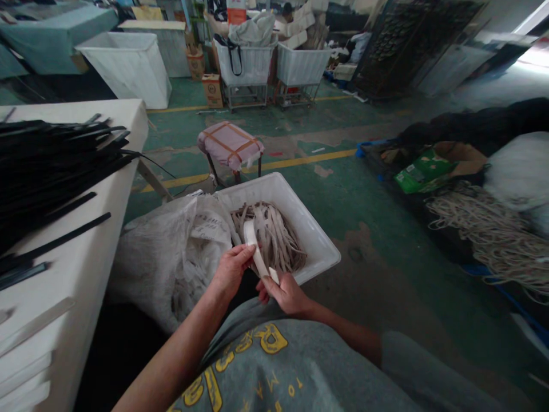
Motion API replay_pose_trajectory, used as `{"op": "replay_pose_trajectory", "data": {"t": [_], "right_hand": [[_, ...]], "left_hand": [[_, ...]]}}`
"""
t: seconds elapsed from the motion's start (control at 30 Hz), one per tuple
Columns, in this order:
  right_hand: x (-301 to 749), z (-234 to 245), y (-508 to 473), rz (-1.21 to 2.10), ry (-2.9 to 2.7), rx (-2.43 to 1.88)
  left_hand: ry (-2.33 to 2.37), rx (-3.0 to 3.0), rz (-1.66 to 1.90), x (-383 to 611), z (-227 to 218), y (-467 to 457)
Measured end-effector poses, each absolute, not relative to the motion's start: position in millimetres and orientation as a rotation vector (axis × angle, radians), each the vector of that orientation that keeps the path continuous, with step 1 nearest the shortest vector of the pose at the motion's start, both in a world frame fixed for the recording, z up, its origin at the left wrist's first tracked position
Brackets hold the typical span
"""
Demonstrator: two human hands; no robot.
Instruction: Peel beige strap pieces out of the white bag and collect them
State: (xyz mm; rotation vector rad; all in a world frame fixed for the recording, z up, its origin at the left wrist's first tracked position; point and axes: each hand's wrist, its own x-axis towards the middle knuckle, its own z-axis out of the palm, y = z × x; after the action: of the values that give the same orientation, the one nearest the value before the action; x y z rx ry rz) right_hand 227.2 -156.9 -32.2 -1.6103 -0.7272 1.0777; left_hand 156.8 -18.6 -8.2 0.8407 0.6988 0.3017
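Note:
A short white strip [254, 249] stands upright between both my hands, just above my lap. My left hand [230, 269] pinches its middle from the left with closed fingers. Closed around the strip's lower end is my right hand [285, 293]. Directly behind them sits a white plastic tub [319, 237] holding several beige strips [274, 234] in a loose heap. A large translucent plastic bag [171, 252] with more pale strips lies against the tub's left side.
A white table [86, 252] on my left carries a pile of black strips [47, 166]. A taped stool [230, 146] stands beyond the tub. White bins [128, 66] and carts [300, 66] line the back. Coiled cord [489, 234] and a green box [422, 171] lie right.

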Motion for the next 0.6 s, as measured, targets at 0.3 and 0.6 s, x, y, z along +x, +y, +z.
{"op": "replay_pose_trajectory", "data": {"t": [0.3, 0.6], "right_hand": [[223.7, -32.8, -145.0, 1.067, -0.844, -1.617], [223.0, -22.2, -132.9, 0.962, -0.897, -1.576]], "left_hand": [[0.725, 0.865, 0.274, 144.8, -10.3, -9.3], [0.666, 0.904, 0.23, 138.2, 3.4, -7.8]]}}
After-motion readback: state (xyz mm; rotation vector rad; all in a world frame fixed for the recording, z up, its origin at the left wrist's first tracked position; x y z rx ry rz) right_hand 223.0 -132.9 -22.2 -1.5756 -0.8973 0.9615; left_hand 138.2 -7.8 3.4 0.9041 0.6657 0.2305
